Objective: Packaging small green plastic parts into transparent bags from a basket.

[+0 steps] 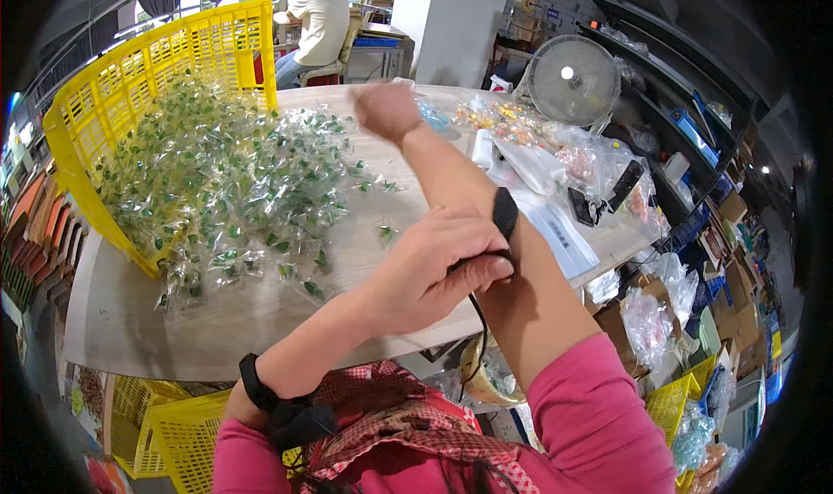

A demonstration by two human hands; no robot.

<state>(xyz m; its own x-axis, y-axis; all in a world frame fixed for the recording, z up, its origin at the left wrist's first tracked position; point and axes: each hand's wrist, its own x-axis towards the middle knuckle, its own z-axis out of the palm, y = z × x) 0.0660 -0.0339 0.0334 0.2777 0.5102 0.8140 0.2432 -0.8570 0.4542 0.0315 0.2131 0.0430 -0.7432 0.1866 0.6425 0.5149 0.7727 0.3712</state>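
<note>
My left hand (442,264) reaches across my body, its fingers and thumb closed on a black strap (504,214) around my right forearm. A thin black cord hangs down from that strap. Stretched out over the table, my right hand (387,109) is smeared by motion, so its fingers cannot be made out. Another black band (253,383) circles my left forearm. To the left on the table lies a heap of small clear packets (252,190) with green leaf-like pieces inside. It spills from a tipped yellow plastic crate (271,55).
At the back right of the table (260,329) are colourful packets (495,116), clear plastic bags (577,160), a black phone-like device (626,186) and a round fan (573,82). Yellow crates (186,438) stand below the near edge. A person (319,25) sits farther back.
</note>
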